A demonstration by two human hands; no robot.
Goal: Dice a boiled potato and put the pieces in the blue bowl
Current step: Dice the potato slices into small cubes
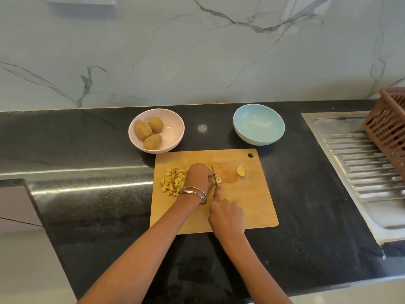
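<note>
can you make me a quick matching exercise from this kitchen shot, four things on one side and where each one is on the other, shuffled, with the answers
Things
1. whole potatoes
2. diced potato pieces
3. blue bowl
4. potato end slice

Places
A. on the counter behind the cutting board's right corner, nothing in it
B. piled on the left part of the cutting board, beside the left hand
C. alone on the board, right of the knife
D. in the pink bowl

Pairs: 1-D, 2-B, 3-A, 4-C
</note>
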